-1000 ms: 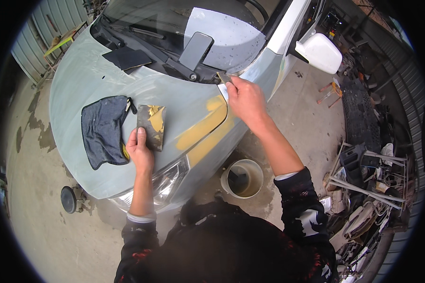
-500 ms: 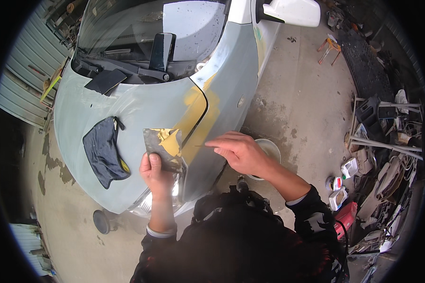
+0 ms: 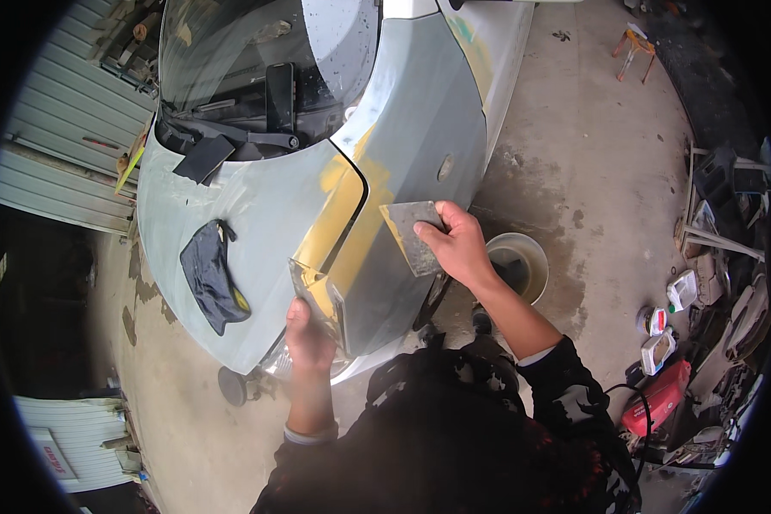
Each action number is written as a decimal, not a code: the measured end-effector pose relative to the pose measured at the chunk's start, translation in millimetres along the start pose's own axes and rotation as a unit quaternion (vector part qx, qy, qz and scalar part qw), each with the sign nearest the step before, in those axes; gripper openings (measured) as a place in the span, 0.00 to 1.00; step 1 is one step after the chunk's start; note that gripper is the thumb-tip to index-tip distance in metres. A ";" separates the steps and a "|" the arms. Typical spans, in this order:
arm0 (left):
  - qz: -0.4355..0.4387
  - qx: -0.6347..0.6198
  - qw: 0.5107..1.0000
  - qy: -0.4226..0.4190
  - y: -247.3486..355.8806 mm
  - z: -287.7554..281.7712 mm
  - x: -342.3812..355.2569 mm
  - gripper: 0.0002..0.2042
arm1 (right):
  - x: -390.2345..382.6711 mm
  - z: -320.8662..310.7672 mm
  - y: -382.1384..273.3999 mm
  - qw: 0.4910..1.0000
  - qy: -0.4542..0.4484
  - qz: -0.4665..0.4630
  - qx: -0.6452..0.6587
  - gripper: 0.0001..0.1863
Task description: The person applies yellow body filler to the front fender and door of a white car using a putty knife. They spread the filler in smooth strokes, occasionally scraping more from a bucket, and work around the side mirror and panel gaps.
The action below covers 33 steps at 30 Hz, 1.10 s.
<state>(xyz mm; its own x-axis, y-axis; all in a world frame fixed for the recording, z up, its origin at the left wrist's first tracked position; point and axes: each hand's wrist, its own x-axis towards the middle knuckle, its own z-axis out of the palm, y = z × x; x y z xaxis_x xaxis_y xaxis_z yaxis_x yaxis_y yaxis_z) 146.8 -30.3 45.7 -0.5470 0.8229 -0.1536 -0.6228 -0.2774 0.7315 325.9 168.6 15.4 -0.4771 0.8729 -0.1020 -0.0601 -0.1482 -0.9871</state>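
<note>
My left hand grips a thin grey putty board by its lower end, over the front corner of the car near the headlamp. Yellow filler lies on that board. In my right hand is a flat grey putty spreader, pinched between thumb and fingers, with a line of yellow filler along its left edge. The spreader is over the grey fender; I cannot tell whether it touches. Yellow filler coats the fender and bonnet edge on both sides of the dark panel gap.
On the grey bonnet lies a black cloth-like item. A dark flat sheet and a phone rest by the windscreen. A bucket stands right of the fender. Tubs, a red container and car parts line the right side.
My right hand has moved up and right and turned, so the spreader now shows its flat face. The left hand's board has tilted. The view has shifted.
</note>
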 end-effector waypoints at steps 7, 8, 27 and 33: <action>0.035 0.058 0.994 0.089 -4.2 -30.9 -25.7 0.30 | 42.3 12.0 -8.4 0.835 0.117 -0.454 -0.288 0.14; 0.051 0.051 0.995 0.063 -5.0 -33.4 -28.4 0.30 | 49.0 13.1 -7.5 0.813 0.106 -0.475 -0.318 0.16; 0.074 0.069 0.990 0.101 -7.2 -31.3 -28.0 0.19 | 30.6 58.6 12.6 0.776 0.029 -0.531 -0.339 0.22; 0.143 0.190 0.971 0.025 -17.8 -10.9 -21.9 0.13 | -31.0 51.2 -25.4 0.941 -0.118 -0.316 0.013 0.14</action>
<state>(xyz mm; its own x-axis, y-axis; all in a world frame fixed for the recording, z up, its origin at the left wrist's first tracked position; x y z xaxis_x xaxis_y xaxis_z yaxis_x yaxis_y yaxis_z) 163.7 -48.8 28.8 -0.7001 0.7109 0.0670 -0.1948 -0.2804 0.9399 297.3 121.5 50.0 -0.5208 0.6636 0.5371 -0.4162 0.3520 -0.8384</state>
